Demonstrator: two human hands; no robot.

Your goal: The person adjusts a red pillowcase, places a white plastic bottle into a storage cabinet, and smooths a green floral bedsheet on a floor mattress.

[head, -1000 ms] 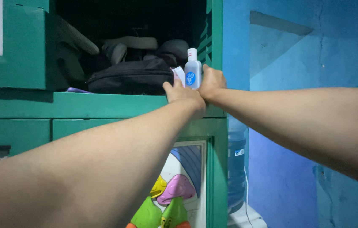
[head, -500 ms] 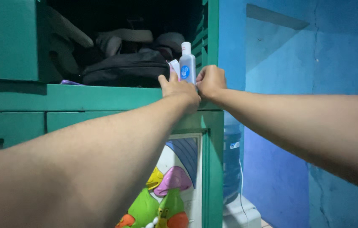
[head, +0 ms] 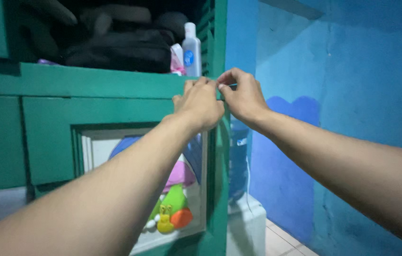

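Observation:
My left hand [head: 201, 102] and my right hand [head: 244, 95] meet at the right end of a green cabinet's shelf edge [head: 92, 80]. Their fingertips touch each other, curled and pinched together. I cannot make out anything between them. Just above the hands, on the shelf, stands a clear bottle with a white cap and a blue label [head: 191, 50]. A small pink and white pack [head: 177, 59] leans beside it. Both forearms stretch in from the bottom of the view.
A black bag [head: 120, 50] and dark shoes fill the shelf behind the bottle. Below it, a cabinet door panel shows a colourful cartoon picture [head: 172, 189]. A blue water jug [head: 238, 161] sits on a white stand [head: 246, 223] against the blue wall [head: 343, 95].
Both hands have come back from beside the bottle on the shelf, down to the shelf's front edge. The view has moved closer and lower.

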